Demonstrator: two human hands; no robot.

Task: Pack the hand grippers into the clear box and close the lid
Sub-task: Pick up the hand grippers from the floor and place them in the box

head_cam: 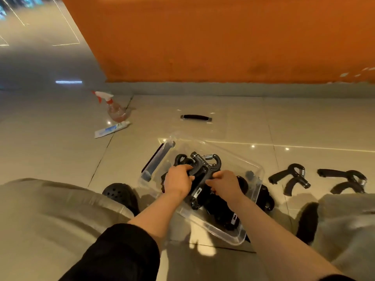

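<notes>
Hands: left hand (pixel 178 180) and right hand (pixel 225 184) both clasp one hand gripper (pixel 199 169), held over the clear box (pixel 256 169)
Box: on the floor (pixel 60 151) between the knees; several grippers already inside; lid (pixel 195 117) seems to lie apart behind it
Advice: lower it flat, handles nested beside the others; keep the spring end below the rim
Remaining: two grippers (pixel 291 179) wait on the tiles at right; pack them before lidding

1. Hand grippers (pixel 289 179) black, with silver springs;
2. Box (pixel 251 169) clear, latch (pixel 155 162) dark;
3. Wall (pixel 223 37) orange; floor tiles (pixel 50 138) glossy beige;
4. Spray bottle (pixel 114 107) pinkish, red-and-white trigger;
5. Tube (pixel 111 129) white and blue.
</notes>
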